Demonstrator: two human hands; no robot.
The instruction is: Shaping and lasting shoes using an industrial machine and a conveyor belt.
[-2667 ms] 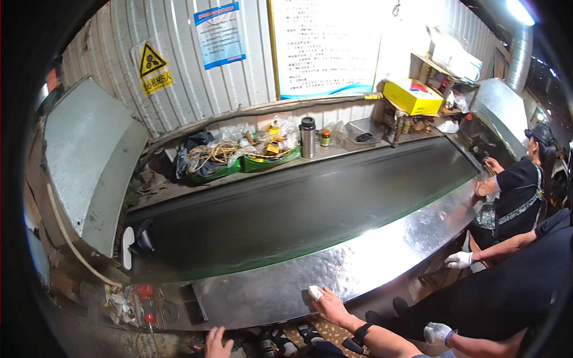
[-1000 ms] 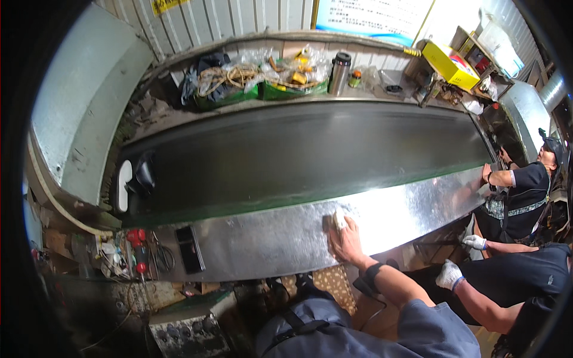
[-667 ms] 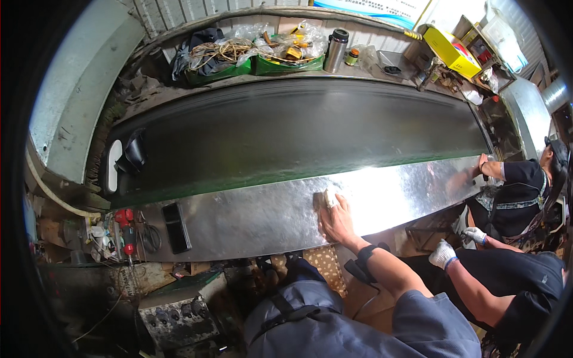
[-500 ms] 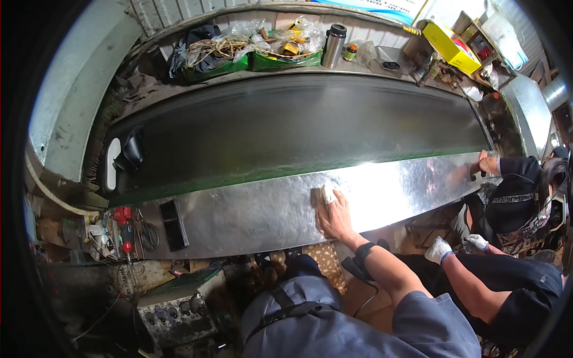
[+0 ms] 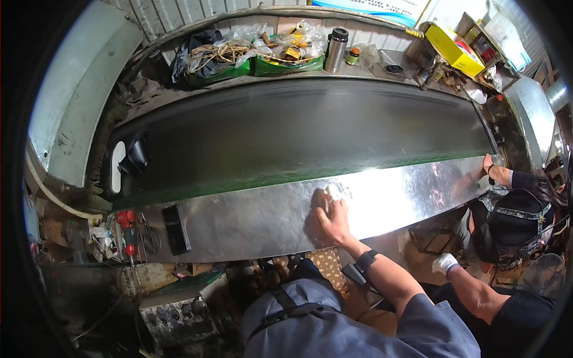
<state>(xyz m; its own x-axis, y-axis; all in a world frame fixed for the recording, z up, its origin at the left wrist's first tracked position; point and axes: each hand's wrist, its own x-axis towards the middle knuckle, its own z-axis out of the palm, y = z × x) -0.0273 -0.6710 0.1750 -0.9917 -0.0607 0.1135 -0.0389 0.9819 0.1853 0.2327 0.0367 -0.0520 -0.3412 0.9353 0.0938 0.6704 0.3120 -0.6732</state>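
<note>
1. Head view: held a crumpled white wad (image 5: 334, 193) on the silver metal strip (image 5: 256, 227) with the right hand (image 5: 335, 219), with fingers bent onto its near side.
2. Had that wad around the middle of the strip's length, closer to the far edge than to the near one, just left of a bright glare.
3. Could not tell the state of the left hand, out of view.
4. Wore a black strapped device (image 5: 366, 259) around the right wrist.
5. Faced a broad dark belt (image 5: 298, 128) beyond the strip, with a green border along its near side.
6. Saw a black rectangular slab (image 5: 175, 230) lying on the left part of the strip, with a red-and-black tool (image 5: 128, 230) farther left.
7. Saw, beyond the belt, coiled rope (image 5: 218, 53), an upright steel flask (image 5: 336, 52) and, just right of it, a small jar (image 5: 353, 57).
8. Saw a yellow box (image 5: 455, 51) at far right.
9. Saw a co-worker's hand (image 5: 489, 163) at the strip's right end and, nearer, a white-gloved hand (image 5: 444, 263) apart from the strip.
</note>
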